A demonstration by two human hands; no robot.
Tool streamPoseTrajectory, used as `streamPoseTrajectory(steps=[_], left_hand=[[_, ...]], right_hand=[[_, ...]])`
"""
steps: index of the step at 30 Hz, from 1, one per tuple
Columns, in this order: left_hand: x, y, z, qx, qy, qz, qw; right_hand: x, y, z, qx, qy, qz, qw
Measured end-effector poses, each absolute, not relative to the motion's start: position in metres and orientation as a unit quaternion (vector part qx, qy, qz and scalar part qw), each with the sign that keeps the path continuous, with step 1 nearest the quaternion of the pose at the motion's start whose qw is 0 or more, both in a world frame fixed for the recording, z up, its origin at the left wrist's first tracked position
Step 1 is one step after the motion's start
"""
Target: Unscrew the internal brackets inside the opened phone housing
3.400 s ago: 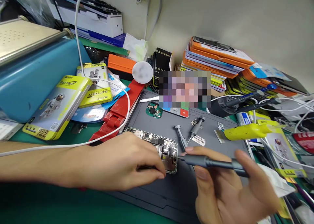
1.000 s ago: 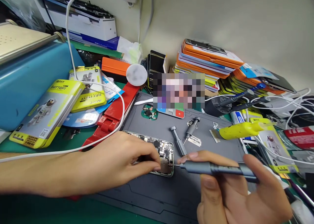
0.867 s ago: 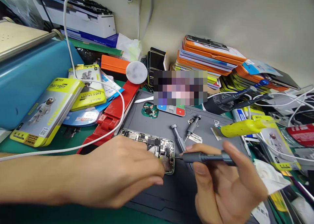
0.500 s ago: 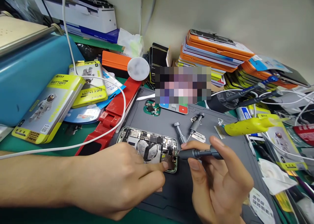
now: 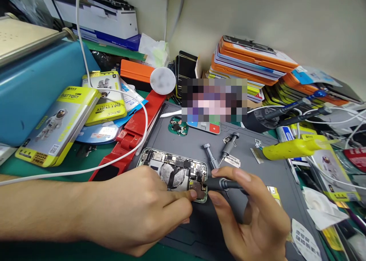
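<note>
An opened smartphone (image 5: 183, 162) lies on a dark grey work mat (image 5: 185, 139), its circuit boards and round coil exposed. My left hand (image 5: 143, 211) rests over its near side, index fingertip pressed on the lower right corner area and the other fingers curled. The left thumb is hidden. In my right hand (image 5: 254, 211) is a dark grey screwdriver (image 5: 221, 184), held between thumb and fingers, its tip at the phone's right end. Beyond the phone lie two more small screwdrivers, one grey (image 5: 210, 156) and one darker (image 5: 229, 146), beside a razor blade (image 5: 233, 161).
A white cable (image 5: 114, 164) crosses the left side over a red strap-like piece (image 5: 128, 139). Battery boxes (image 5: 57, 127) lie at left. At right are a yellow bottle (image 5: 288, 149) and a tool holder (image 5: 257, 120). Orange cases (image 5: 251, 55) are stacked behind; a small circuit board (image 5: 177, 127) lies on the mat.
My right thumb and fingers have shifted on the screwdriver, the thumb now straighter and nearer the phone. The left hand stays on the phone, and the view has shifted slightly.
</note>
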State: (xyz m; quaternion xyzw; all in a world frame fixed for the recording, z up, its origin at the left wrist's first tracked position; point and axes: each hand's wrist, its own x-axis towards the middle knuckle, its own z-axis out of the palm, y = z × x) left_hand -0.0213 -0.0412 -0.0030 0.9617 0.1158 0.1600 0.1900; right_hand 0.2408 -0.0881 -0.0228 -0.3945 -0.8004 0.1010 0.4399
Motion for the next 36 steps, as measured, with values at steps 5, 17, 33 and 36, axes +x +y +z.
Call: streamPoseTrajectory(steps=[5, 17, 33, 36], left_hand=[[-0.022, -0.041, -0.003, 0.96, 0.125, 0.17, 0.184], [-0.022, -0.041, -0.005, 0.96, 0.117, 0.195, 0.163], [-0.024, -0.04, -0.001, 0.965, 0.11, 0.147, 0.189], [-0.024, -0.04, -0.001, 0.965, 0.111, 0.139, 0.193]], right_hand=[[0.244, -0.092, -0.021, -0.389, -0.806, 0.142, 0.424], [0.245, -0.089, -0.023, -0.395, -0.791, 0.133, 0.449], [0.232, -0.083, -0.014, -0.449, -0.731, 0.053, 0.511], [0.234, -0.082, -0.015, -0.464, -0.727, 0.036, 0.505]])
